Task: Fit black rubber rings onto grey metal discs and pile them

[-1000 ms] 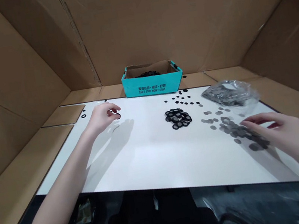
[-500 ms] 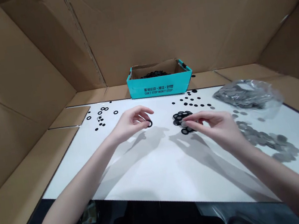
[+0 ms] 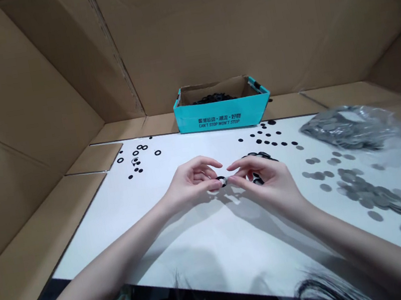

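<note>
Between thumb and fingertips, my left hand [image 3: 192, 181] pinches a small black ring [image 3: 220, 177] above the middle of the white tabletop. My right hand [image 3: 267, 175] faces it, thumb and finger closed on a small grey translucent disc [image 3: 227, 180]. The disc's edge is at the ring; whether it sits inside the ring I cannot tell. Behind my right hand lies a pile of black rings [image 3: 260, 154], partly hidden by the fingers.
A teal box [image 3: 221, 113] holding black pieces [image 3: 215, 98] stands at the back. Loose black rings [image 3: 158, 152] lie at left, black discs [image 3: 284, 144] at back right. Grey discs [image 3: 380, 195] spread at right, beside a clear plastic bag [image 3: 349, 129]. Cardboard walls [image 3: 223, 30] surround the table.
My right hand has left the pile and moved left with the grey disc. My left hand has come right and nearer with the ring, so both meet. The view has shifted slightly.
</note>
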Demonstrator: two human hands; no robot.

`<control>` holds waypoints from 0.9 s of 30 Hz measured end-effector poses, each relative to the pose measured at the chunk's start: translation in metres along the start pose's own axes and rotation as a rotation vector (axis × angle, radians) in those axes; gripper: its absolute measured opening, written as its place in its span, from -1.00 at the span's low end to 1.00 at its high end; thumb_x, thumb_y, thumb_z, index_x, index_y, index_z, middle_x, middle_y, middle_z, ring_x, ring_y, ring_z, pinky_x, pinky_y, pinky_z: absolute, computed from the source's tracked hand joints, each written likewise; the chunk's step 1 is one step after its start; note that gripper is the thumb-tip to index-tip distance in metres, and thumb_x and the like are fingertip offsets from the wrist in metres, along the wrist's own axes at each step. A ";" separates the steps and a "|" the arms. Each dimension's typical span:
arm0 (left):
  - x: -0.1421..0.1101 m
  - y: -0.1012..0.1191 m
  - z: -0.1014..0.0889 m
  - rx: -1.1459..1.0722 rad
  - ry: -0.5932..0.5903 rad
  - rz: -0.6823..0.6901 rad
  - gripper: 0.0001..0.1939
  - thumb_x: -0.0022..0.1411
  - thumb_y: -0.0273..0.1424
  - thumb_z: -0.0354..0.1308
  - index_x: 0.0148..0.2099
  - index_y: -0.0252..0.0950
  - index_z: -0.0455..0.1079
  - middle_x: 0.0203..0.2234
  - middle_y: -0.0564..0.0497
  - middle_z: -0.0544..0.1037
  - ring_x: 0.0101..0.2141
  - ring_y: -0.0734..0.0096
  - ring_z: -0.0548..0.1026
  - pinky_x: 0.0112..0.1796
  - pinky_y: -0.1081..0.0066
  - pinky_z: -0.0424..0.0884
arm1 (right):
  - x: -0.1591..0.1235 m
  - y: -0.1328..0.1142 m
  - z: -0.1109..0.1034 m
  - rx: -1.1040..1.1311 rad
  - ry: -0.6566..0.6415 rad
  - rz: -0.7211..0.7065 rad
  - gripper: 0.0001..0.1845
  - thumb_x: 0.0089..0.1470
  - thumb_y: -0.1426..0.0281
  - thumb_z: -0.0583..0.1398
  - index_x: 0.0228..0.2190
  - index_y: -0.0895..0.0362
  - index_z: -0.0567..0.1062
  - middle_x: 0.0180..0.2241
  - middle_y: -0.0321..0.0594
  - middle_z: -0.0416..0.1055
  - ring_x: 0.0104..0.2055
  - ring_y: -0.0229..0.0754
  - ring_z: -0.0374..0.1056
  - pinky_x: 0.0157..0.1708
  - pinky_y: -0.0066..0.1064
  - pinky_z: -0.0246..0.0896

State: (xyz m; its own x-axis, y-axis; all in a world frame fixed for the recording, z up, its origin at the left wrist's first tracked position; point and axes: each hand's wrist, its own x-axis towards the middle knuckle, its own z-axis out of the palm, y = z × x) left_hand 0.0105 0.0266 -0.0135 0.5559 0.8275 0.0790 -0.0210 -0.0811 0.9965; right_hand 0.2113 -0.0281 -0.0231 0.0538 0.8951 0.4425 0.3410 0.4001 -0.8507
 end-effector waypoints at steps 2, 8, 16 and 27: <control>-0.001 0.000 0.002 -0.006 0.005 0.013 -0.63 0.02 -0.41 0.48 -0.12 -0.34 0.51 -0.47 0.07 0.58 -0.46 0.51 0.57 -0.35 0.48 0.52 | 0.001 -0.004 0.000 -0.022 0.013 -0.031 -0.98 0.06 0.40 0.38 -0.40 0.07 0.63 -0.50 -0.32 0.62 -0.49 -0.24 0.49 -0.44 -0.36 0.19; -0.006 0.000 0.004 -0.038 0.069 0.011 -0.63 0.04 -0.39 0.48 -0.11 -0.33 0.50 -0.47 0.04 0.63 -0.43 0.48 0.61 -0.34 0.50 0.50 | 0.002 -0.007 0.009 -0.081 0.025 -0.116 -0.93 0.09 0.46 0.35 -0.42 0.08 0.60 -0.44 -0.30 0.64 -0.47 -0.27 0.48 -0.44 -0.40 0.21; -0.007 0.000 0.008 0.030 0.127 0.072 -0.59 0.05 -0.37 0.46 -0.07 -0.30 0.43 -0.43 0.06 0.58 -0.40 0.51 0.56 -0.34 0.51 0.47 | -0.005 -0.001 0.013 0.051 -0.059 0.035 -0.84 0.09 0.38 0.37 -0.23 0.05 0.60 -0.32 -0.24 0.64 -0.36 -0.18 0.54 -0.42 -0.37 0.25; -0.007 0.010 0.000 0.096 -0.183 0.052 -0.63 0.11 -0.48 0.36 -0.03 -0.30 0.39 -0.42 0.09 0.53 -0.38 0.52 0.52 -0.30 0.50 0.44 | -0.006 -0.002 0.004 0.233 -0.128 0.079 -0.74 -0.06 0.42 0.44 -0.36 0.03 0.48 -0.50 -0.40 0.42 -0.47 -0.24 0.42 -0.38 -0.36 0.28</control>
State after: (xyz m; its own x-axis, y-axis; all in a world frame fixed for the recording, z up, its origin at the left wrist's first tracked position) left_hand 0.0061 0.0203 -0.0038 0.6980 0.7068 0.1154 0.0207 -0.1809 0.9833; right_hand 0.2069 -0.0336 -0.0250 -0.0527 0.9369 0.3457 0.1147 0.3496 -0.9299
